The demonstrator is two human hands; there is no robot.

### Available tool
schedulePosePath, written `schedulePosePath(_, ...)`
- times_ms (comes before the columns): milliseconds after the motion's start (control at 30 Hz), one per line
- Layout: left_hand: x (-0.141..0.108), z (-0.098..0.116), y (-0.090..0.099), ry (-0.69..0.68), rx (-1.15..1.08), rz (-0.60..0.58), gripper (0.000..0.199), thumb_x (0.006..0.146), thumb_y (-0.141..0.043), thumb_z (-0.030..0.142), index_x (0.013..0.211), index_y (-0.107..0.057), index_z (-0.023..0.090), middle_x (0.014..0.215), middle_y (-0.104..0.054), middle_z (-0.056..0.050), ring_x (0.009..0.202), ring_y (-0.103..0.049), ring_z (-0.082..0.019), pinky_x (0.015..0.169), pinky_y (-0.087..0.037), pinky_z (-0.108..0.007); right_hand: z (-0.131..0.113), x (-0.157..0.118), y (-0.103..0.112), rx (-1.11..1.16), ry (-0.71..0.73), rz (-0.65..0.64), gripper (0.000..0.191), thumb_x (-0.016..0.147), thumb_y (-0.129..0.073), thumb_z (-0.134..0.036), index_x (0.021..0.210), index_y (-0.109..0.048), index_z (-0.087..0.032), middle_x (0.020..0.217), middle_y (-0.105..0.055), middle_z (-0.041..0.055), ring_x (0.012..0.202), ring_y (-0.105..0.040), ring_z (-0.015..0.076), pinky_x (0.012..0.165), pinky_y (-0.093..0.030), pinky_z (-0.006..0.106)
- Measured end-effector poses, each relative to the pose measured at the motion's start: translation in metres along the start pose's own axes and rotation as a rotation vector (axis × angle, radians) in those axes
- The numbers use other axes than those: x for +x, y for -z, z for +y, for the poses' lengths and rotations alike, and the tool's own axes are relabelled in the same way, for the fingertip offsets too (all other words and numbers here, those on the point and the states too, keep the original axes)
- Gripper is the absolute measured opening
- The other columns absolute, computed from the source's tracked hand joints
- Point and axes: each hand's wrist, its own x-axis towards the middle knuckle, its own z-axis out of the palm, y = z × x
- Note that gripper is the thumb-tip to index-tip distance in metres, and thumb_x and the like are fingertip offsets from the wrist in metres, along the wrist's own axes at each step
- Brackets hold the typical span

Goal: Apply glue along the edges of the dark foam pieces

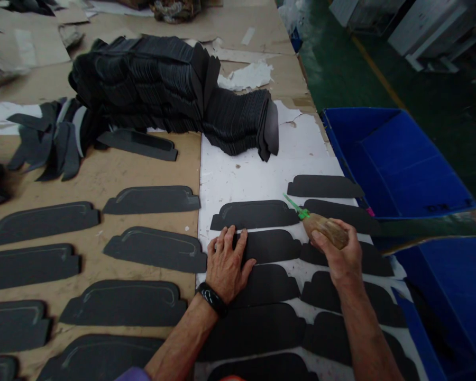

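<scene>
My right hand (343, 248) is wrapped round a brownish squeeze bottle (321, 226) with a thin green nozzle (292, 202). The nozzle points up and left, near the right end of a flat dark foam-like piece (254, 212) that bears a faint line along its upper edge. Fingers spread, my left hand (228, 262) lies flat on the left part of the dark piece below it (272, 246), hiding some of it. A black bracelet (212, 299) circles my left wrist. More such pieces lie in rows; those on the left, such as this piece (154, 248), carry pale glossy lines.
Long stacks of dark pieces (138, 79) stand at the back of the table, a shorter stack (238, 119) beside them. Loose dark strips (59, 137) lie in a heap at left. Blue bins (400, 159) stand along the table's right edge.
</scene>
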Motion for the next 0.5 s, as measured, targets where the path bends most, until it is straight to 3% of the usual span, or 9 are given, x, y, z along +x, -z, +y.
schedulePosePath(133,0.0004,-0.0006,0.0007,-0.008,-0.004,0.016,0.058,0.080,-0.053,0.043,0.133,-0.040,0.024,0.137,-0.039,-0.013,0.127,-0.034,-0.031,0.100,-0.029,-0.047,0.0005,-0.0022,0.0009,0.305,-0.107,-0.039,0.058,0.060,-0.073,-0.040,0.107,-0.047,-0.022,0.103,-0.056,0.0066,0.082,-0.060,0.0216,0.063,-0.055,0.038)
schedulePosePath(233,0.0005,0.0001,0.0023,-0.006,-0.002,0.022,0.061,0.079,-0.054,0.042,0.135,-0.037,0.025,0.136,-0.041,-0.012,0.126,-0.034,-0.031,0.100,-0.029,-0.048,-0.0032,-0.0039,0.0030,0.384,-0.137,-0.045,0.055,0.059,-0.074,-0.037,0.105,-0.047,-0.023,0.104,-0.055,0.0055,0.082,-0.060,0.0209,0.061,-0.055,0.037)
schedulePosePath(333,0.0005,0.0010,0.0033,-0.004,0.003,0.024,0.062,0.078,-0.055,0.042,0.135,-0.037,0.026,0.136,-0.041,-0.012,0.126,-0.034,-0.031,0.099,-0.029,-0.048,-0.0023,-0.0045,0.0046,0.333,-0.115,-0.044,0.056,0.059,-0.074,-0.039,0.106,-0.048,-0.023,0.104,-0.056,0.0054,0.083,-0.060,0.0217,0.063,-0.055,0.038)
schedulePosePath(500,-0.0002,0.0005,0.0029,-0.007,0.003,0.014,0.058,0.079,-0.054,0.043,0.133,-0.040,0.026,0.136,-0.040,-0.013,0.126,-0.033,-0.031,0.099,-0.029,-0.048,0.0019,-0.0068,0.0034,-0.004,-0.027,-0.005,0.059,0.053,-0.075,-0.044,0.104,-0.054,-0.020,0.097,-0.060,0.0053,0.082,-0.060,0.0227,0.073,-0.051,0.041)
